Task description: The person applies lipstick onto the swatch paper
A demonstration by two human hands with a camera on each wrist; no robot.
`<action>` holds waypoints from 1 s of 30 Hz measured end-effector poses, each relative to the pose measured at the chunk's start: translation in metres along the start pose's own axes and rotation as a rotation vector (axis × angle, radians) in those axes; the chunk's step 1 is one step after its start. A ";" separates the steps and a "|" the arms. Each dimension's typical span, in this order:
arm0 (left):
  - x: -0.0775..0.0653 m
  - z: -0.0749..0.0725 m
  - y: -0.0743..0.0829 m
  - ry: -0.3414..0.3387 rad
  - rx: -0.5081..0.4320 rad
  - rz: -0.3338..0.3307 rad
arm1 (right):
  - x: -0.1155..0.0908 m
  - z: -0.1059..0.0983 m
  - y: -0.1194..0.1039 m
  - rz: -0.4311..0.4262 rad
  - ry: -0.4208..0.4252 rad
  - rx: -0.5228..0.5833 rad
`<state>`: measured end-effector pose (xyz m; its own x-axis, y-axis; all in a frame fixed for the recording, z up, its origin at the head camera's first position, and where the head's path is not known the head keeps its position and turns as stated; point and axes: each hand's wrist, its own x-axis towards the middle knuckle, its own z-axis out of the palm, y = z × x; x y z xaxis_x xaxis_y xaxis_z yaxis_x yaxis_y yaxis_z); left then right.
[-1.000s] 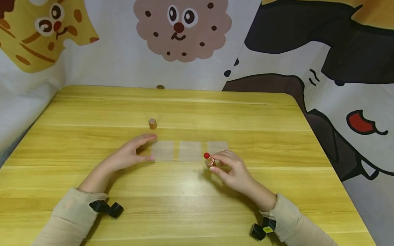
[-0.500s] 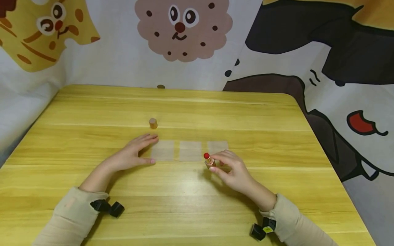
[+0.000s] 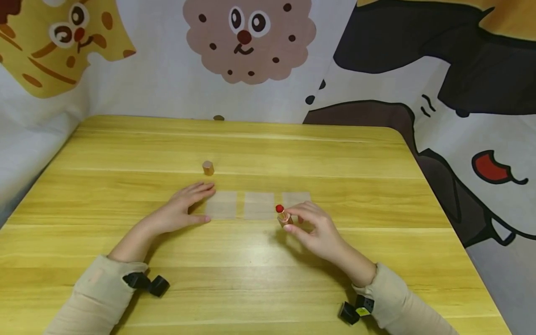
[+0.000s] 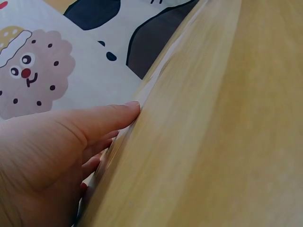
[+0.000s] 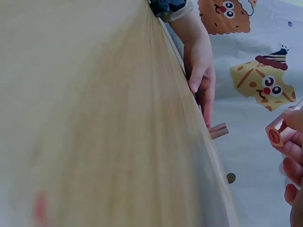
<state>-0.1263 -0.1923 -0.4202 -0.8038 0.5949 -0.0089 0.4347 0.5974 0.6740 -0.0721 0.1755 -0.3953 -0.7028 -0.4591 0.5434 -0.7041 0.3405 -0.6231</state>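
My right hand (image 3: 316, 228) pinches a lipstick (image 3: 284, 217) between thumb and fingers, its red bullet out and pointing up. The lipstick hovers by the rightmost of three thin, pale, see-through squares, and that square (image 3: 295, 199) is partly hidden by the hand. In the right wrist view the lipstick's shiny copper-coloured base (image 5: 275, 134) faces the camera. My left hand (image 3: 177, 211) lies on the table with straight fingers, thumb and fingertips at the left edge of the leftmost square (image 3: 222, 205). Between these two lies the middle square (image 3: 259, 206).
Beyond the left fingertips the copper-coloured lipstick cap (image 3: 208, 168) stands upright on the wooden table (image 3: 259, 288). A cartoon-printed cloth (image 3: 155, 70) hangs along the table's far edge. Black wrist cameras sit on both cuffs.
The left fingers have come down and slightly right onto the leftmost square's edge. My right hand has shifted the lipstick slightly left and away from me.
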 end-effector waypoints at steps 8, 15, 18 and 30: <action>0.000 0.000 0.000 0.004 0.003 0.002 | 0.008 0.001 -0.004 -0.015 0.034 0.036; -0.001 0.000 0.001 0.010 0.002 0.003 | 0.016 0.000 -0.007 -0.008 0.076 0.058; -0.002 0.000 0.002 0.015 0.007 0.003 | 0.022 0.000 -0.009 -0.017 0.104 0.053; 0.000 0.000 0.003 0.010 0.012 0.013 | 0.041 0.001 -0.014 -0.037 0.189 0.055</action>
<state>-0.1253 -0.1910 -0.4181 -0.8020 0.5972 0.0067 0.4497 0.5965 0.6648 -0.0910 0.1510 -0.3653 -0.6867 -0.3067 0.6590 -0.7268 0.2786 -0.6278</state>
